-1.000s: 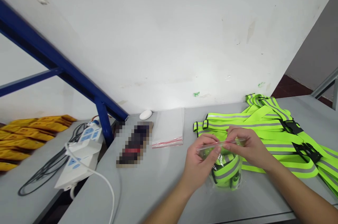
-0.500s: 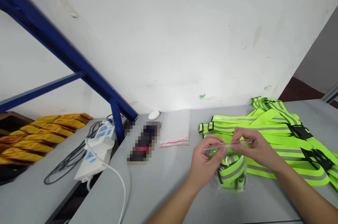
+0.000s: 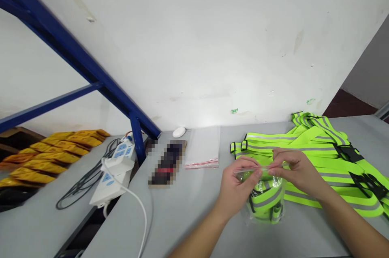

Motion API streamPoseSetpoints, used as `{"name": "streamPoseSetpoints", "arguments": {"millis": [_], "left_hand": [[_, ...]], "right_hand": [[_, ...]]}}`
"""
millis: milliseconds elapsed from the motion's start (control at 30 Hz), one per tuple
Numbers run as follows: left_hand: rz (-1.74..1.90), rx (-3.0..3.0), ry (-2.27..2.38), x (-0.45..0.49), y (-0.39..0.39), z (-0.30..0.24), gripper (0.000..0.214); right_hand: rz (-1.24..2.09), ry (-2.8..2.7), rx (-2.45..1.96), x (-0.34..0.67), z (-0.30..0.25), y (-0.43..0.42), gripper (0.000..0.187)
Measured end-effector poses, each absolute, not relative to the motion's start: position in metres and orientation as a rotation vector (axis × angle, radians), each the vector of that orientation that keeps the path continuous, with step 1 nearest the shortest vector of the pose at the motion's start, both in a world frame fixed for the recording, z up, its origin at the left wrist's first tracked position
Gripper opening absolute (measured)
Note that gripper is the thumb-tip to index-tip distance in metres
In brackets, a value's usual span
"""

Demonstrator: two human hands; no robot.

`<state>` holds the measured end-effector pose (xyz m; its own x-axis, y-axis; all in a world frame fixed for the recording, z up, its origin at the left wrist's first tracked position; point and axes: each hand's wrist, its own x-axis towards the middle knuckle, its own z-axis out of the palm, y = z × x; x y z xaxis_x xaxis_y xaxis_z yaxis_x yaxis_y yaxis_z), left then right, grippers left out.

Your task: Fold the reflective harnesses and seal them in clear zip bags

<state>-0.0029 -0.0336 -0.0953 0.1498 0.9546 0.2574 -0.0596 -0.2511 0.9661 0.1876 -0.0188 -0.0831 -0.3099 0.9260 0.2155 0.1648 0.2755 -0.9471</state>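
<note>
A clear zip bag (image 3: 266, 203) holding a folded neon-yellow reflective vest stands on the grey table (image 3: 194, 217). My left hand (image 3: 238, 183) pinches the left part of the bag's top strip. My right hand (image 3: 296, 168) pinches the same strip from the right, fingers pressed together. Behind the hands lies a pile of loose neon-yellow reflective vests (image 3: 319, 144) with black buckles.
A stack of empty zip bags (image 3: 203, 148) with red strips lies at the back by the wall, next to a blurred dark object (image 3: 166, 162) and a small white oval item (image 3: 179, 132). Left are white power strips (image 3: 114, 168), cables, yellow packets (image 3: 45, 154) and a blue frame (image 3: 136, 136).
The view has drifted a little, shifting everything slightly right in the picture. Both hands stay pinched on the bag's top strip, and my right fingers have slid a little along it.
</note>
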Motion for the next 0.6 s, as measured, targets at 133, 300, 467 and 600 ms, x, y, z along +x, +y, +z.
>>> {"name": "streamPoseSetpoints", "arguments": {"millis": [133, 300, 467, 600], "left_hand": [[1.316, 1.433, 0.926, -0.003, -0.033, -0.097, 0.01], [1.32, 1.416, 0.919, -0.003, -0.032, -0.099, 0.013], [1.235, 1.467, 0.906, -0.012, -0.027, -0.094, 0.019], [1.178, 1.511, 0.959, -0.017, -0.024, -0.09, 0.018]], "right_hand": [[1.118, -1.703, -1.035, 0.19, -0.085, -0.016, 0.019], [1.124, -1.702, -1.027, 0.191, -0.085, -0.017, 0.022], [1.115, -1.668, -1.07, 0.196, -0.081, -0.015, 0.024], [1.08, -1.665, -1.068, 0.198, -0.079, -0.014, 0.026]]}}
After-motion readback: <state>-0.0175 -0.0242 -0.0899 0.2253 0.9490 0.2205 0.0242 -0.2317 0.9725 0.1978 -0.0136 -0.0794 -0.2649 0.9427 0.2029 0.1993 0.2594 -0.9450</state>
